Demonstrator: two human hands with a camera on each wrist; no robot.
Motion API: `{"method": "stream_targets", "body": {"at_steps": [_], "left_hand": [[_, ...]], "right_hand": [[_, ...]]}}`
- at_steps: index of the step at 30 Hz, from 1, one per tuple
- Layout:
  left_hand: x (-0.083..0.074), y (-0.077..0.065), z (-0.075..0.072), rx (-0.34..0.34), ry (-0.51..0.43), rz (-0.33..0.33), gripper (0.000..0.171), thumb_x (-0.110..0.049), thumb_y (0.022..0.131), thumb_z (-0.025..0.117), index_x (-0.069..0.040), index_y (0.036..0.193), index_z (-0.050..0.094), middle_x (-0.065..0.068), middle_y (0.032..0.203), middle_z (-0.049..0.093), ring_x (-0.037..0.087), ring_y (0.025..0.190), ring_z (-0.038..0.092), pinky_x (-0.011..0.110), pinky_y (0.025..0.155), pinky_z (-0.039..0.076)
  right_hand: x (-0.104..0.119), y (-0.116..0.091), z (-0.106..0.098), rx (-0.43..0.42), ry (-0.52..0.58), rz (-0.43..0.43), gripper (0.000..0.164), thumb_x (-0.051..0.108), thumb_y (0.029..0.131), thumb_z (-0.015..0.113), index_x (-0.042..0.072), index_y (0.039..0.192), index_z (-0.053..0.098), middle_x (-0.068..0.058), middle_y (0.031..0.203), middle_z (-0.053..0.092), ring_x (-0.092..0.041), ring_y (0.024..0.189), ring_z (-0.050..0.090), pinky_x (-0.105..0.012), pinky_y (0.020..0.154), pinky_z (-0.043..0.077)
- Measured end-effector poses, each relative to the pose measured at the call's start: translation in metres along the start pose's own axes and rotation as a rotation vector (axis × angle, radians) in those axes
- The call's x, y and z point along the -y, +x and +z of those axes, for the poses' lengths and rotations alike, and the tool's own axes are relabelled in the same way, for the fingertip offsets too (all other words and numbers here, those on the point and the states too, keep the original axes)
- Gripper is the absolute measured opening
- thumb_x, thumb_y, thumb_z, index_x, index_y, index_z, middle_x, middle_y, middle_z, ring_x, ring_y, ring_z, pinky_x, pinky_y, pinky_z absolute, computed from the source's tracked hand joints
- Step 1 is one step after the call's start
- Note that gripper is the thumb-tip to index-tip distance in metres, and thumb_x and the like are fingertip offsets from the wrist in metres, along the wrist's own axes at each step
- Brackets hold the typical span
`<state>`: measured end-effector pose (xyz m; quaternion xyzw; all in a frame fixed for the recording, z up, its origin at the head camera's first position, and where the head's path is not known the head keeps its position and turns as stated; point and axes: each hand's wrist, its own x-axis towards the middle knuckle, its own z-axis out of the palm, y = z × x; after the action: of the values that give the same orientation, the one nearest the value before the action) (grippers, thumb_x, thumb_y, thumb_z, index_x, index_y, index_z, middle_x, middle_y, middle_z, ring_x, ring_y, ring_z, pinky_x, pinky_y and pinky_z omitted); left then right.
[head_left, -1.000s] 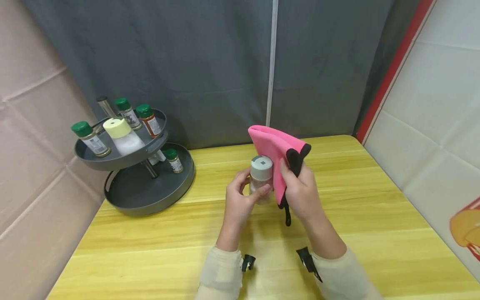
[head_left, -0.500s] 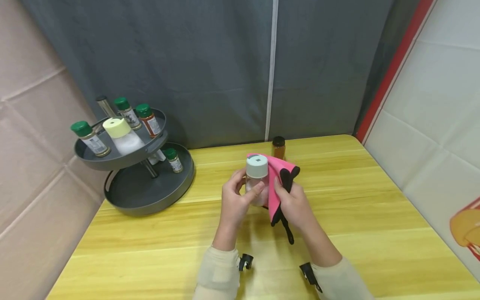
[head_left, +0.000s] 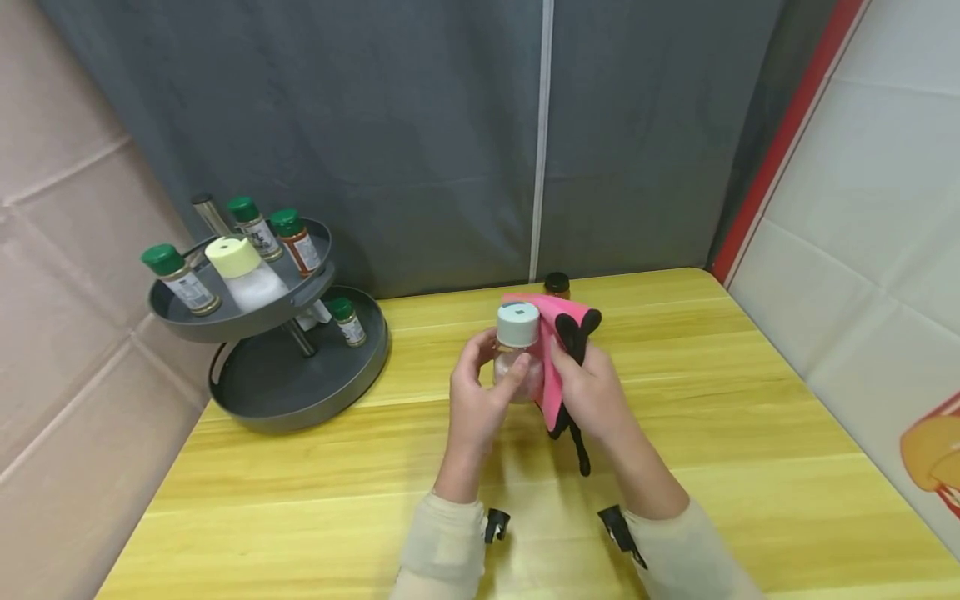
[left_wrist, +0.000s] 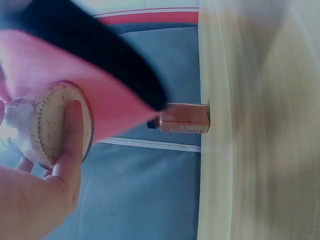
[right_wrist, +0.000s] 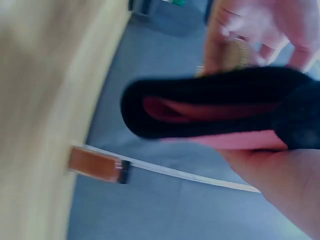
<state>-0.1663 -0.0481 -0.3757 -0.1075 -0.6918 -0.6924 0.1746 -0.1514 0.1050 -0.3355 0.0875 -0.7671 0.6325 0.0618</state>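
Head view: left hand [head_left: 474, 402] grips the jar [head_left: 517, 335], right hand [head_left: 594, 395] pinches the pink cloth [head_left: 551, 318]; hard rubbing might twist the jar loose.

No words, brands or numbers can be read. On the two-tier stand [head_left: 300, 412], four green-capped bottles bear pale labels, their dark print too small to make out: the left bottle [head_left: 189, 288], the back bottle [head_left: 259, 236] and the reddish bottle [head_left: 303, 252] on the upper tier, and the small bottle [head_left: 351, 330] on the lower one. To the right of the stand, the white cap [head_left: 518, 325] of the clear jar [head_left: 533, 380] carries a small dark mark, likewise illegible.
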Motion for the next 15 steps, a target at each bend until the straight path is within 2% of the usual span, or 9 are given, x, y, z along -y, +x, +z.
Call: {"method": "stream_targets", "body": {"at_steps": [2,4,8,9,12,15], "left_hand": [[0.000,0.000,0.000,-0.001,-0.005,0.026,0.049,-0.021,0.088,0.080,-0.011,0.132,0.062,0.003,0.127,0.065,0.022,0.120,0.057,0.052,0.111,0.035],[0.000,0.001,0.001,-0.001,-0.014,0.060,0.047,-0.017,0.089,0.079,-0.008,0.132,0.062,0.005,0.125,0.066,0.022,0.119,0.058,0.050,0.111,0.037],[0.000,0.001,-0.001,-0.001,-0.040,0.104,0.046,-0.012,0.090,0.077,-0.005,0.132,0.061,0.007,0.125,0.066,0.022,0.120,0.059,0.047,0.109,0.041],[-0.001,0.001,-0.001,-0.002,-0.043,0.110,0.045,-0.012,0.090,0.077,-0.005,0.132,0.061,0.007,0.126,0.066,0.023,0.120,0.059,0.046,0.109,0.041],[-0.002,0.002,-0.003,-0.015,-0.048,0.113,0.045,-0.013,0.091,0.076,-0.005,0.132,0.061,0.007,0.127,0.065,0.023,0.121,0.058,0.046,0.110,0.041],[-0.003,0.003,-0.005,-0.031,-0.048,0.110,0.044,-0.013,0.091,0.075,-0.004,0.132,0.061,0.008,0.128,0.065,0.024,0.121,0.058,0.046,0.110,0.041]], "right_hand": [[0.012,0.000,-0.002,-0.035,0.044,-0.056,0.037,0.027,0.108,0.045,0.002,0.133,0.056,-0.022,0.100,0.062,-0.028,0.086,0.061,-0.032,0.074,0.050],[0.021,0.001,-0.003,-0.063,0.093,-0.121,0.035,0.026,0.108,0.046,0.002,0.132,0.056,-0.020,0.092,0.059,-0.026,0.076,0.060,-0.029,0.066,0.048],[0.029,0.001,0.000,-0.081,0.159,-0.180,0.032,0.024,0.108,0.046,0.000,0.127,0.056,-0.018,0.083,0.055,-0.022,0.065,0.056,-0.027,0.059,0.044],[0.028,0.001,0.001,-0.077,0.161,-0.175,0.032,0.024,0.108,0.046,0.000,0.128,0.055,-0.016,0.084,0.055,-0.021,0.066,0.055,-0.027,0.060,0.044],[0.021,-0.001,0.005,-0.062,0.136,-0.131,0.030,0.024,0.108,0.047,-0.001,0.120,0.057,-0.015,0.071,0.048,-0.021,0.058,0.050,-0.027,0.057,0.041],[0.009,-0.003,0.008,-0.026,0.068,-0.068,0.032,0.025,0.108,0.046,-0.001,0.122,0.057,-0.014,0.075,0.051,-0.022,0.064,0.053,-0.028,0.061,0.044]]}}
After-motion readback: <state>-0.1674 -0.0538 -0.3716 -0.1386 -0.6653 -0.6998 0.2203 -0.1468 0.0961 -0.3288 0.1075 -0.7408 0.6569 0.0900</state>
